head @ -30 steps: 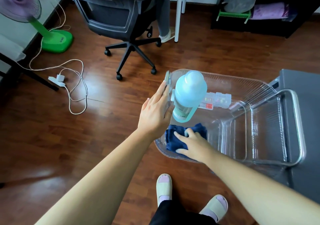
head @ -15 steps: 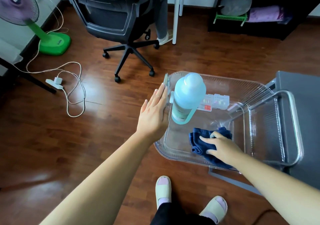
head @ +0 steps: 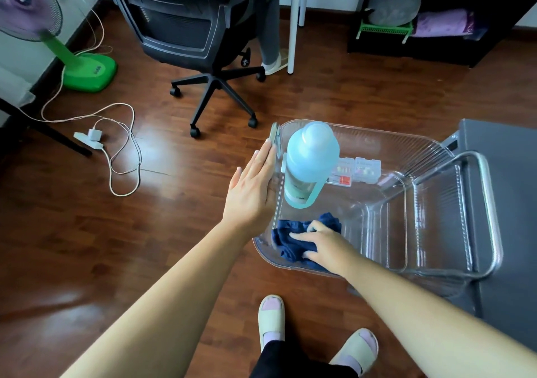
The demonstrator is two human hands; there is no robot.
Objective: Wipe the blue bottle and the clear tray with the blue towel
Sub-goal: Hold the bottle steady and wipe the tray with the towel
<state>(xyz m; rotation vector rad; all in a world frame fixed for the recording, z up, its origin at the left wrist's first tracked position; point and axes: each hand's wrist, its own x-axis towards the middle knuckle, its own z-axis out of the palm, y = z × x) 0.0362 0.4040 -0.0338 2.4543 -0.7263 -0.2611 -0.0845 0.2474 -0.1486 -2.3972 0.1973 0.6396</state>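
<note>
1. Now the right hand (head: 322,244) has dragged the bunched dark blue cloth towel (head: 287,239) back to the 7 o'clock corner of the clear ribbed plastic tray (head: 386,232). Half a second ago it was nearer 5 o'clock.
2. That hand lies on top of the towel, fingers spread and pressing down rather than wrapped round it.
3. The left hand (head: 252,191) has not moved: it is flat, fingers straight, against the outside of the tray's 9 o'clock wall, apparently steadying it.
4. I read this as a back-and-forth scrub of the tray floor. The tray wipe is under way, covering the near strip only.
5. The pale blue plastic bottle with a teal carry loop (head: 312,156) stands upright inside the tray at 10 o'clock. No hand touches it, and whether it has been wiped cannot be told.
6. Count: one bottle, one tray, one towel, two hands.
7. Also two small clear plastic boxes (head: 360,169) at 12 o'clock in the tray, touching, just behind the bottle.
8. The tray's 3 o'clock end rests on one grey table (head: 511,174).
</note>
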